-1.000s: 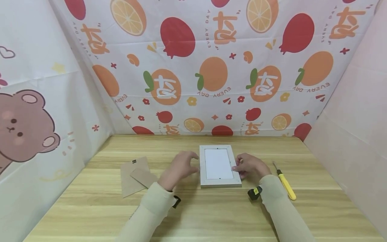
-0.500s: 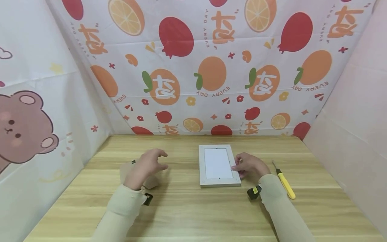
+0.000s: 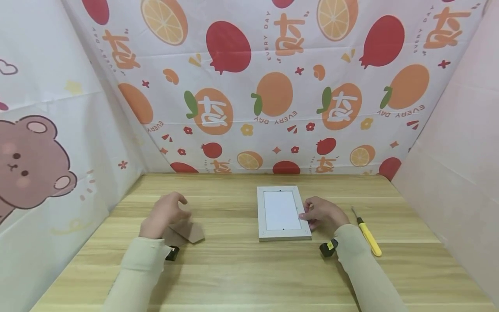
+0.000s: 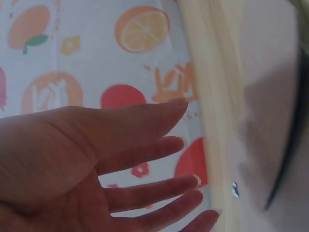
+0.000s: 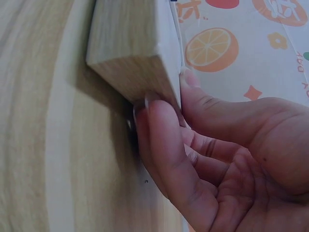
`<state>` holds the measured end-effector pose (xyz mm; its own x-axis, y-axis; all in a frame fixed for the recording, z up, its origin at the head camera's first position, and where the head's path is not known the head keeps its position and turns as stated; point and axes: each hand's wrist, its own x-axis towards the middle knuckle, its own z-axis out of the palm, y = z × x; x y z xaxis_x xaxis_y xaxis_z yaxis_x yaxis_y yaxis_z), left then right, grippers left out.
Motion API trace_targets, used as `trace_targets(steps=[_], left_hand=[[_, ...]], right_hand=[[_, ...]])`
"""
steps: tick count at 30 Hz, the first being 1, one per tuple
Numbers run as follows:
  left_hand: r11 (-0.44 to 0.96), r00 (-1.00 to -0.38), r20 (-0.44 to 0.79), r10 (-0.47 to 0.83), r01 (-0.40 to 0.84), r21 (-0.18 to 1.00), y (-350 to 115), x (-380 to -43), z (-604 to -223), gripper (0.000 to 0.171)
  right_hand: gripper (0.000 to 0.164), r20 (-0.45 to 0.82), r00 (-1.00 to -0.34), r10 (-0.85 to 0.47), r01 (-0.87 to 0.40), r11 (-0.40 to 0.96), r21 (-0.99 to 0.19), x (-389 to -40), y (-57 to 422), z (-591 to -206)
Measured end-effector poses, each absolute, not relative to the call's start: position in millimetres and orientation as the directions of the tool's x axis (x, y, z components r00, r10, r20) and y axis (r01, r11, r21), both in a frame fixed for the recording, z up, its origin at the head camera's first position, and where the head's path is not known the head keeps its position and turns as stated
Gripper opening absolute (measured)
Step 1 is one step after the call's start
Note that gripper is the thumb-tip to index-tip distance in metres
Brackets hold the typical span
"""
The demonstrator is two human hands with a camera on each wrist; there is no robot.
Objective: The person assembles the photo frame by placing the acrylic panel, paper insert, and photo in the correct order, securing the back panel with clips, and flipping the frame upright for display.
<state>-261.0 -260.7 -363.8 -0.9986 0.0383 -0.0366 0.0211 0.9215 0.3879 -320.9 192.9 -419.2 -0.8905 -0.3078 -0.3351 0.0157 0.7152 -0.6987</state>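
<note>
At the left of the counter point(image 3: 234, 273), your left hand point(image 3: 165, 212) hangs over two pieces of brown cardboard point(image 3: 192, 232), thumb and fingers apart and nothing between them; whether a fingertip touches the card, I can't tell. The pieces appear to overlap, so if you pinch without separating them, you could drag both or slide one out of place.

Near the middle lies the pale picture frame point(image 3: 283, 235), with a white sheet point(image 3: 281, 211) in its opening. Small dark tabs point(image 3: 283, 229) sit at that opening's edges (a slanted card could snag on them, I'd judge). Your right hand point(image 3: 321, 212) grips the frame's right edge, thumb on top and fingertips against the wooden side. Should that grip tilt the frame, the sheet could shift or slip out, if it is loose; if it slackens while something presses on the frame, the whole thing could skate.

Farthest right, the yellow-handled screwdriver point(image 3: 369, 238) lies just beside your right sleeve point(image 3: 358, 255); a careless elbow could send it rolling.
</note>
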Motion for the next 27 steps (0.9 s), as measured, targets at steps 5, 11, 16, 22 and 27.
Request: trace_targets(steps=[5, 11, 16, 22, 27], left_hand=[[0.922, -0.994, -0.103, -0.022, -0.06, 0.381, -270.9, -262.7, -369.6, 0.048], [0.926, -0.989, -0.14, -0.057, -0.105, 0.363, -277.7, -265.0, -375.4, 0.043], [0.92, -0.98, -0.186, -0.071, -0.137, 0.367, -278.8, -265.8, -377.1, 0.048], [0.908, -0.973, -0.219, -0.066, -0.15, 0.392, -276.7, -265.2, -379.1, 0.041], [0.903, -0.974, -0.22, -0.056, -0.143, 0.405, -274.4, -265.1, -381.4, 0.035]], right_hand=[[0.021, -0.338, -0.893, -0.297, 0.021, 0.723, -0.691, -321.3, 192.6, -420.8], [0.021, -0.343, -0.896, -0.283, 0.025, 0.738, -0.674, -322.3, 193.0, -421.5], [0.021, -0.338, -0.896, -0.286, 0.021, 0.736, -0.677, -322.0, 192.9, -420.6], [0.02, -0.332, -0.896, -0.295, 0.01, 0.734, -0.679, -322.9, 192.7, -420.7], [0.021, -0.335, -0.893, -0.301, 0.005, 0.738, -0.675, -323.9, 192.8, -421.7]])
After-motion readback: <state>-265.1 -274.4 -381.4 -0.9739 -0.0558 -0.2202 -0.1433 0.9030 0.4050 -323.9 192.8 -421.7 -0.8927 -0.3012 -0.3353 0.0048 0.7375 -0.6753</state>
